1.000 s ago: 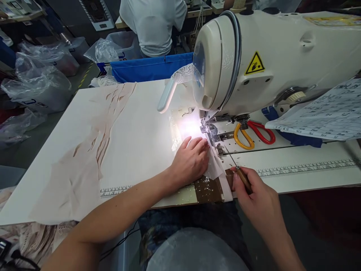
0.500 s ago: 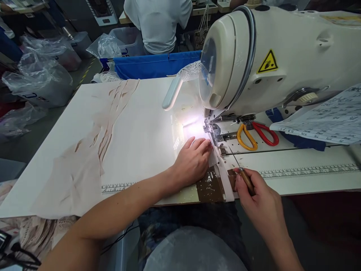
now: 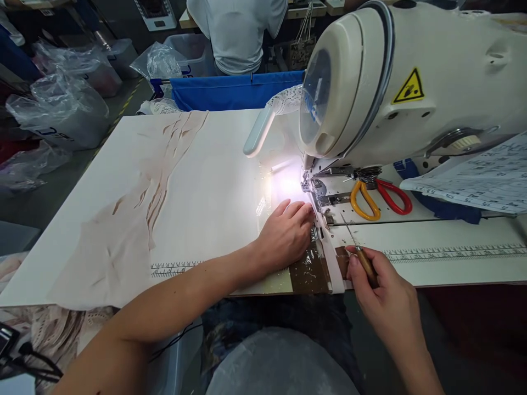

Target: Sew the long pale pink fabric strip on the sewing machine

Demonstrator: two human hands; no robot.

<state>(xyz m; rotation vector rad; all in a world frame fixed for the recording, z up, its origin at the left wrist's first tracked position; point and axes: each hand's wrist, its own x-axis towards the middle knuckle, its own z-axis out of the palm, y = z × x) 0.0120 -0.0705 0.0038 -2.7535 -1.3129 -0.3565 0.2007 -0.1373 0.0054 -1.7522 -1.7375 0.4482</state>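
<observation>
My left hand (image 3: 286,233) lies palm down, fingers side by side, on pale fabric just in front of the lit needle area (image 3: 307,181) of the sewing machine (image 3: 349,82). What is under its fingers is mostly hidden. A pale fabric strip (image 3: 332,263) runs from beside those fingertips down to the table's front edge. To the right of the strip, my right hand (image 3: 385,282) is closed round the wooden handle of an awl (image 3: 366,266), whose thin metal tip points up and left towards the machine bed.
Orange-and-red-handled scissors (image 3: 381,198) lie on the machine bed. Sheer pink fabric (image 3: 119,241) spreads over the left of the white table (image 3: 206,181). A printed paper (image 3: 481,175) hangs at the right. Behind the blue cloth (image 3: 234,90) sits a person (image 3: 239,33).
The view has shifted slightly, so the machine appears a little further right. Less of the pale fabric shows by my left fingers. My right hand keeps its grip on the awl.
</observation>
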